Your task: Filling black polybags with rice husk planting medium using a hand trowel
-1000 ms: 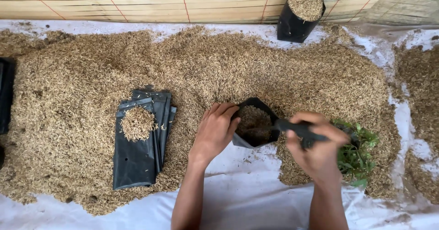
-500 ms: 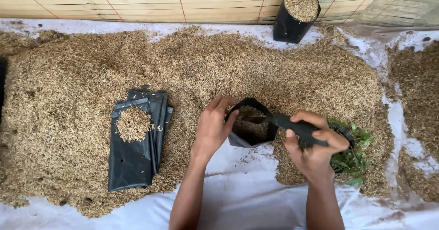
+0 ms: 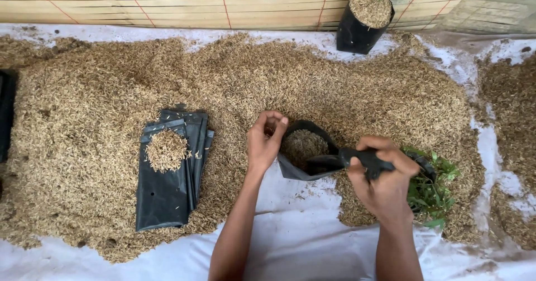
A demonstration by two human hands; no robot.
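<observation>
1. Two hands work one small black plastic grow bag (image 3: 304, 157), which lies on its side at the near edge of the wide heap of tan rice husks (image 3: 279, 85), mouth up, partly filled with husks.
2. Left hand (image 3: 265, 141): fingers curled closed at the bag's left rim, seemingly pinching husks over the opening.
3. Right hand (image 3: 382, 180): fingers closed on the bag's right edge, likely to hold the mouth open.
4. Green leafy seedlings (image 3: 430, 189) lie right of the bag; a stack of flat black bags (image 3: 170, 186) lies left.
</observation>
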